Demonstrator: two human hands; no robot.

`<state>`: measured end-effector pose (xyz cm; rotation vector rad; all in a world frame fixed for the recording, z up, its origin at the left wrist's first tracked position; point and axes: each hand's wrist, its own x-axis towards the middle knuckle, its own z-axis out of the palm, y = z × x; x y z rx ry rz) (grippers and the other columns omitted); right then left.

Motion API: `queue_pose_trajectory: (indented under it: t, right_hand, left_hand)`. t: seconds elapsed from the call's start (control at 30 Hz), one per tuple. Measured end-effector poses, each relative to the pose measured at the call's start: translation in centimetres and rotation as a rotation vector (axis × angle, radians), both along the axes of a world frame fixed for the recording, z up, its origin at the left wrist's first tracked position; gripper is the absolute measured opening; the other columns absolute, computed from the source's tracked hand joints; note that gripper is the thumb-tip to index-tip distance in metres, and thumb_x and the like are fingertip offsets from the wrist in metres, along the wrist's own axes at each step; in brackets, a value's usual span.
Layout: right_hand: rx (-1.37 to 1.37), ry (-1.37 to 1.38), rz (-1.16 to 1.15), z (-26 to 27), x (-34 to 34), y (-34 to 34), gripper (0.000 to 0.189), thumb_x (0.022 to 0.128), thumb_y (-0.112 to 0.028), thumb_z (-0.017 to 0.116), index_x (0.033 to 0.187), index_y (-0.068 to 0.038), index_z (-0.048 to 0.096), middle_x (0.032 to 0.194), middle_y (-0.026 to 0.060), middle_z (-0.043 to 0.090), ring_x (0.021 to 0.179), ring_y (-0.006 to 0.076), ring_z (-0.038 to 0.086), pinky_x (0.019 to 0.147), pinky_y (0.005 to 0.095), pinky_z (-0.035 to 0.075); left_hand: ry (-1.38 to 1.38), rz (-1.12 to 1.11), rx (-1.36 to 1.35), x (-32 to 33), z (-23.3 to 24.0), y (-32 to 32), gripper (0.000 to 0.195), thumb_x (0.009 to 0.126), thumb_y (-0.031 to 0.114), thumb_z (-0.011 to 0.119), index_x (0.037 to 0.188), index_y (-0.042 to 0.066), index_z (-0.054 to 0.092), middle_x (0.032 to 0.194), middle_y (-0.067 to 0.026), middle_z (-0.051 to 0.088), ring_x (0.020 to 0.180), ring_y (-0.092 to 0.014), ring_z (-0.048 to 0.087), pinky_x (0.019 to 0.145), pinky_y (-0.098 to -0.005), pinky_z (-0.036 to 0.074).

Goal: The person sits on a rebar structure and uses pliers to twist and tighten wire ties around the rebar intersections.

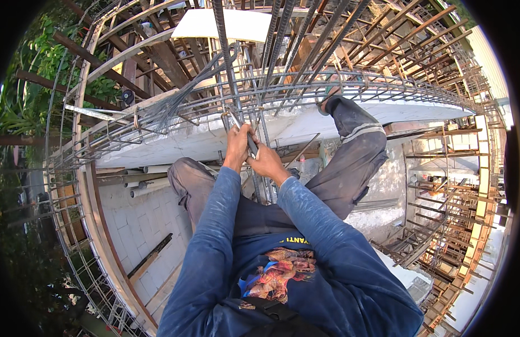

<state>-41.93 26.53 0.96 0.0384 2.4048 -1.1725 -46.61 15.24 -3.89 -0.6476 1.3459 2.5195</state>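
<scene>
Both hands are raised in front of me at a junction of steel bars. My right hand [266, 163] is closed around the dark handle of a metal hand tool [252, 145], whose kind I cannot tell. Just to its left, my left hand [238, 145] is closed at the upper part of the same tool; its fingertips are partly hidden. The tool's tip meets the upright reinforcing bars [233, 86] where they cross the horizontal rebar cage [285, 87]. A bundle of thin tie wire [180, 94] lies over the cage to the left.
A white wall or beam face [302, 124] runs under the cage. My right foot [325, 105] rests at the cage. Tall rebars [281, 38] rise ahead, near a white panel [222, 24]. Timber scaffolding [445, 202] stands right, and pipes [150, 187] lie low left, above a drop.
</scene>
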Motion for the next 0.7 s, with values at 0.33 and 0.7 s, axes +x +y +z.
queue_pose_trajectory:
  t: [0.33, 0.7]
  right_hand:
    - [-0.285, 0.393, -0.266, 3.1, -2.7, 2.2, 0.053, 0.084, -0.034, 0.066, 0.122, 0.001, 0.055, 0.112, 0.0225, 0.062, 0.094, 0.0309, 0.066, 0.077, 0.0378, 0.051]
    - [-0.303, 0.231, -0.367, 1.8, -4.2, 4.5, 0.019, 0.085, -0.018, 0.065, 0.090, 0.000, 0.067, 0.072, 0.0114, 0.068, 0.063, 0.0164, 0.065, 0.059, 0.0291, 0.050]
  left_hand:
    - [0.067, -0.111, -0.077, 1.8, 3.6, 0.3, 0.013, 0.092, 0.009, 0.046, 0.103, 0.003, 0.047, 0.067, -0.0023, 0.049, 0.053, -0.010, 0.046, 0.047, -0.0264, 0.042]
    - [0.250, -0.247, -0.511, 4.9, 2.7, 5.2, 0.030, 0.095, 0.023, 0.053, 0.108, -0.003, 0.051, 0.076, -0.0056, 0.060, 0.065, -0.013, 0.057, 0.056, -0.0286, 0.045]
